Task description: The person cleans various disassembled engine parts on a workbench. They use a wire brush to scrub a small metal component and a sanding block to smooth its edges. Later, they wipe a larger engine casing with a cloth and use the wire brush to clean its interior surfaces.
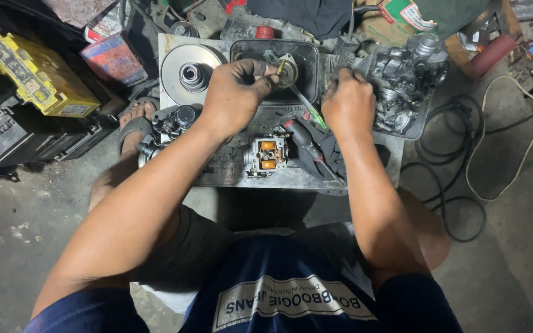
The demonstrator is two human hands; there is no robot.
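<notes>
My left hand (237, 92) is closed around a small brass part (280, 66) and holds it over a dark metal tray (306, 55). My right hand (348, 102) is shut on something small that my fingers hide, just left of a grey engine assembly (405, 74). Between the hands a thin tool with a green handle (313, 114) lies slanted. Below them a carburetor body with orange floats (266, 154) rests on the low metal work plate (229, 163), beside a red-tipped screwdriver (300, 139).
A round silver pulley disc (190, 74) lies at the plate's far left. A yellow battery (38, 74) and black boxes stand at left. Black and white cables (464, 185) coil on the concrete floor at right. My foot in a sandal (136, 123) rests by the plate.
</notes>
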